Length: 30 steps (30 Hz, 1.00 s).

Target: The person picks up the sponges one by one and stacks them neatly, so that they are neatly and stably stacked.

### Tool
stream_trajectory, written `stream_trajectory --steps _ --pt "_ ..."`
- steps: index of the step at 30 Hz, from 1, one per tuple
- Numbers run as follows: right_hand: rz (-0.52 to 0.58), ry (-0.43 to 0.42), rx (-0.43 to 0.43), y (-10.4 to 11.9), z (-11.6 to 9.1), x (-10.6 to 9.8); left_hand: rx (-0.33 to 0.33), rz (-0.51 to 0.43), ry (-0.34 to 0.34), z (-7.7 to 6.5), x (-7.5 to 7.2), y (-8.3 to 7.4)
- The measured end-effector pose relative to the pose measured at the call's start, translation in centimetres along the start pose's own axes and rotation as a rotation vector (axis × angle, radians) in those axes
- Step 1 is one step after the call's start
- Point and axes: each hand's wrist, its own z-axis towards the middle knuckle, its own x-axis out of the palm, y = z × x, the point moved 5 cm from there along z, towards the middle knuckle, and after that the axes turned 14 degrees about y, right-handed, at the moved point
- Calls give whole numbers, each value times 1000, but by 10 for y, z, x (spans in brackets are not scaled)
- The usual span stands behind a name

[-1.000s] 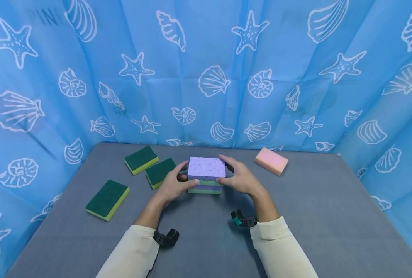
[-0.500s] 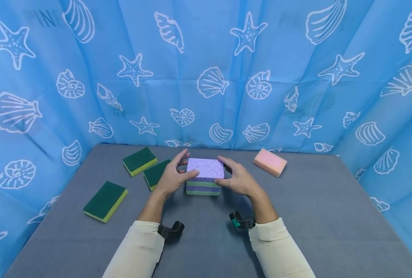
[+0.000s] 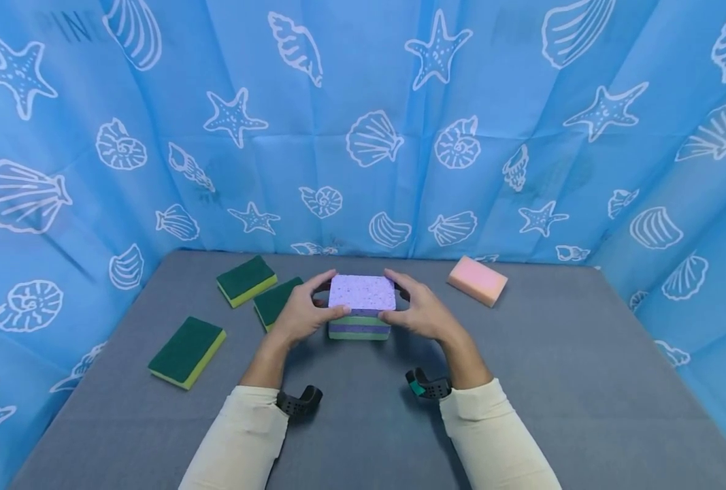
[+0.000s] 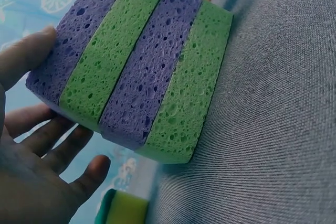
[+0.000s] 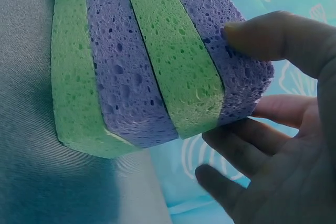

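A stack of sponges (image 3: 359,328) stands on the grey table, green and purple in turn. Its topmost layer is a pitted purple sponge (image 3: 363,292). From the left side my left hand (image 3: 304,309) holds this top sponge, thumb on its near face and index finger at its far corner. My right hand (image 3: 420,309) grips the opposite end of the same sponge, thumb in front and index finger behind. In the left wrist view the lower fingers (image 4: 60,140) spread loosely beside the stack. The right wrist view shows the right thumb (image 5: 268,35) pressed on the purple layer.
Left of the stack lie several green-and-yellow scouring sponges: one nearer the front (image 3: 188,350), one at the back (image 3: 246,279), one (image 3: 277,299) partly behind the left hand. A pink-orange sponge (image 3: 477,280) lies at the back right. A blue shell-print curtain (image 3: 375,170) borders the table.
My left hand drew slightly off the stack with its fingers raised, then came back to the top purple sponge. My right hand has stayed at its end. The stack looks unmoved.
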Motion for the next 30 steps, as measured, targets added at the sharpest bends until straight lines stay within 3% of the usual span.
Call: stream_trajectory --steps 10,19,24,30 --pt "-19 -112 -125 21 -19 -24 -6 10 -10 1 -1 -1" --pt "-54 -261 -167 38 -48 -57 -7 -15 -4 0 0 -1" --pt "-26 -391 -188 27 -63 -83 -17 -28 -2 0 1 1" --pt "-37 -510 -105 0 -79 -113 -28 -18 -12 0 -1 1"
